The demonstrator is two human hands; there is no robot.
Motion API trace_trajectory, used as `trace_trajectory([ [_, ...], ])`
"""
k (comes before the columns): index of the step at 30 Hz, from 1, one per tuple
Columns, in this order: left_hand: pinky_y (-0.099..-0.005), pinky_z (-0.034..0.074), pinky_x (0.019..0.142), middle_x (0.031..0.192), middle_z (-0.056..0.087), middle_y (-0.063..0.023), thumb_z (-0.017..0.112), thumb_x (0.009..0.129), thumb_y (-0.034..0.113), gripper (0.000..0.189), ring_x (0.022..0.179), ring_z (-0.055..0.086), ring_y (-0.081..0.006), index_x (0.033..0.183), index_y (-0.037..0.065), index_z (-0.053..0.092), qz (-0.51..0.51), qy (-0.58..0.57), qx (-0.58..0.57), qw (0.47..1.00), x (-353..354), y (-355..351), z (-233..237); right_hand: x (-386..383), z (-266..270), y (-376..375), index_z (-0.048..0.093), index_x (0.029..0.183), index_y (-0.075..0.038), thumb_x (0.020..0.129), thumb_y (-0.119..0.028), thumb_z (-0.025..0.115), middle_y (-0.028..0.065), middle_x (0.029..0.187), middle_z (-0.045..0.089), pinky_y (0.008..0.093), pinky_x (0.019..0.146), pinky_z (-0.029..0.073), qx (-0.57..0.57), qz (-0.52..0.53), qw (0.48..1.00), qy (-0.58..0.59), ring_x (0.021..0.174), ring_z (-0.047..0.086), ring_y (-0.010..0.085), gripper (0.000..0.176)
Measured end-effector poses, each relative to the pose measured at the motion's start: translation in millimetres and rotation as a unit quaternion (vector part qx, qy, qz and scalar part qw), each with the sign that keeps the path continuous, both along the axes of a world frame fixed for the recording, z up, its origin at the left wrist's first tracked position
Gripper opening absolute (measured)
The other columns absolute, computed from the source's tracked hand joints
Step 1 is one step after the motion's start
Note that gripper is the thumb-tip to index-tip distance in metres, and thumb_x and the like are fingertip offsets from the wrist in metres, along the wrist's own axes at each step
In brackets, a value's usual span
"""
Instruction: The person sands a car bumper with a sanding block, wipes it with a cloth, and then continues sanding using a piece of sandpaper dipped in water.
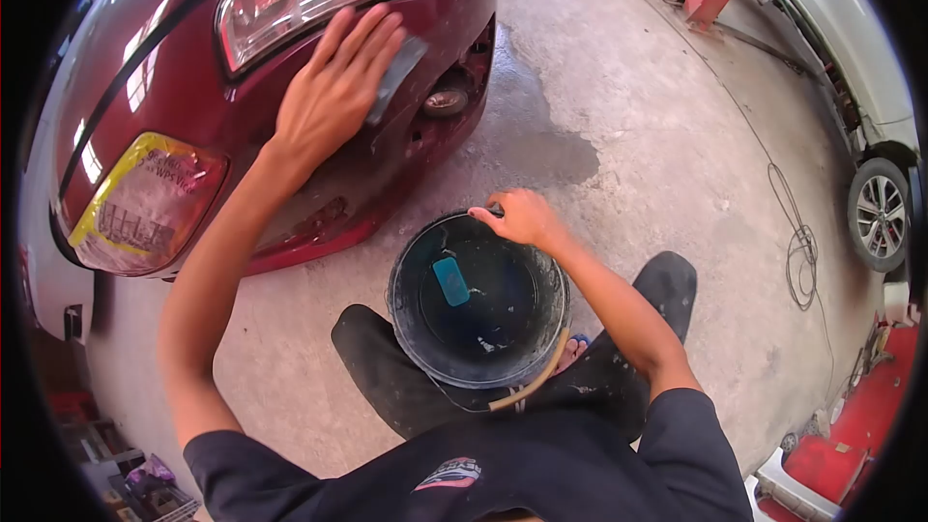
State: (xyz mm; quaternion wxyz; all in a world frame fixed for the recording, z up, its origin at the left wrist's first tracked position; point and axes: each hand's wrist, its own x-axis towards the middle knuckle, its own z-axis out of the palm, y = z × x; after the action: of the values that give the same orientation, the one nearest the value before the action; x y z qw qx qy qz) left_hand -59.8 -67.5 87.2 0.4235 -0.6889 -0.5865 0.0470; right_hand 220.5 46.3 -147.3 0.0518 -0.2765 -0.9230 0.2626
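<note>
Concrete floor [628, 58] forms the work area, with one dark red car [222, 111] directly ahead of the person and one silver car [851, 29] well apart at the right. One black bucket [401, 329] stands between the person's knees. Two hands are engaged: the left hand [333, 87] lies over one grey pad [398, 77], fingers extended, against the red bodywork beneath the lamp; its thumb is hidden, so whether it clamps the pad cannot be told. The right hand [525, 219] is closed on the bucket's far rim. One tan hose piece [530, 385] rests at the near rim; one blue block [450, 281] lies inside the bucket. Step in hand, as judged: rubbing the panel with the pad; a further stroke would call for flat, even pressure and a steadied bucket
</note>
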Motion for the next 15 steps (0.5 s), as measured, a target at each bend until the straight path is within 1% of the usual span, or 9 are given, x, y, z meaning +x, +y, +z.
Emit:
trace_trajectory([
  [3, -0.0465, 0.019, 0.134, 0.167, 0.044, -0.0144, 0.052, 0.094, 0.01, 0.063, 0.161, 0.031, -0.0263, 0.155, -0.004, 0.049, 0.014, -0.002, -0.022, 1.0, -0.8, 11.4, -1.3, -6.0, -4.9, 4.4, 0.083, 0.104, -0.009, 0.094, -0.069, 0.065, 0.0219, 0.096, 0.078, 0.051, 0.087, 0.06, 0.044, 0.042, 0.997, 0.047, 0.096, 0.076, 0.0417, 0.064],
  [4, -0.0447, 0.02, 0.134, 0.166, 0.044, -0.0176, 0.051, 0.094, 0.009, 0.063, 0.16, 0.032, -0.0281, 0.155, -0.007, 0.048, 0.014, 0.004, -0.023, 1.0, 7.1, 30.4, 0.7, -4.5, -5.7, 4.8, 0.084, 0.103, -0.009, 0.094, -0.068, 0.065, 0.0215, 0.096, 0.078, 0.0508, 0.087, 0.06, 0.023, 0.035, 0.999, 0.031, 0.095, 0.076, 0.0415, 0.063],
  [6, -0.0444, 0.021, 0.134, 0.166, 0.044, -0.0187, 0.051, 0.093, 0.008, 0.063, 0.16, 0.032, -0.0286, 0.154, -0.007, 0.048, 0.053, 0.044, -0.022, 0.997, 22.2, 86.8, 4.8, -4.6, -2.8, 5.9, 0.084, 0.103, -0.01, 0.094, -0.067, 0.065, 0.0206, 0.094, 0.079, 0.0506, 0.086, 0.06, -0.017, 0.016, 1.0, 0.007, 0.094, 0.076, 0.0412, 0.06],
  [8, -0.0446, 0.024, 0.133, 0.165, 0.045, -0.0192, 0.053, 0.093, 0.004, 0.062, 0.159, 0.034, -0.0294, 0.154, -0.007, 0.048, 0.095, 0.093, -0.022, 0.991, 35.9, 106.7, 3.6, -3.0, 0.9, 2.6, 0.084, 0.102, -0.01, 0.094, -0.066, 0.065, 0.0198, 0.093, 0.079, 0.0504, 0.085, 0.06, -0.041, 0.017, 0.999, 0.02, 0.092, 0.076, 0.0413, 0.059],
  [11, -0.0452, 0.026, 0.133, 0.165, 0.045, -0.0195, 0.054, 0.093, 0.003, 0.062, 0.159, 0.035, -0.0299, 0.154, -0.006, 0.048, 0.005, -0.032, -0.002, 0.999, 22.7, 62.5, -4.9, -5.2, 5.7, 10.7, 0.084, 0.104, -0.011, 0.095, -0.065, 0.064, 0.0192, 0.094, 0.079, 0.0501, 0.086, 0.06, -0.058, 0.022, 0.998, 0.026, 0.094, 0.076, 0.0409, 0.058],
  [13, -0.0454, 0.027, 0.132, 0.166, 0.044, -0.0193, 0.055, 0.092, 0.002, 0.063, 0.159, 0.035, -0.0304, 0.154, -0.006, 0.048, 0.024, -0.022, -0.004, 0.999, 20.2, 41.9, -13.2, -6.2, 0.1, 8.0, 0.084, 0.106, -0.012, 0.096, -0.065, 0.062, 0.0193, 0.097, 0.079, 0.05, 0.089, 0.059, -0.077, 0.027, 0.996, 0.02, 0.097, 0.076, 0.0404, 0.058],
  [15, -0.0455, 0.027, 0.132, 0.166, 0.043, -0.0188, 0.055, 0.091, 0.002, 0.065, 0.159, 0.035, -0.0306, 0.154, -0.006, 0.047, 0.036, -0.016, 0.002, 0.999, 22.3, 52.4, -13.7, -9.1, -4.7, 11.4, 0.083, 0.108, -0.012, 0.097, -0.065, 0.061, 0.0198, 0.1, 0.079, 0.0501, 0.091, 0.059, -0.086, 0.04, 0.995, 0.008, 0.102, 0.075, 0.0398, 0.058],
])
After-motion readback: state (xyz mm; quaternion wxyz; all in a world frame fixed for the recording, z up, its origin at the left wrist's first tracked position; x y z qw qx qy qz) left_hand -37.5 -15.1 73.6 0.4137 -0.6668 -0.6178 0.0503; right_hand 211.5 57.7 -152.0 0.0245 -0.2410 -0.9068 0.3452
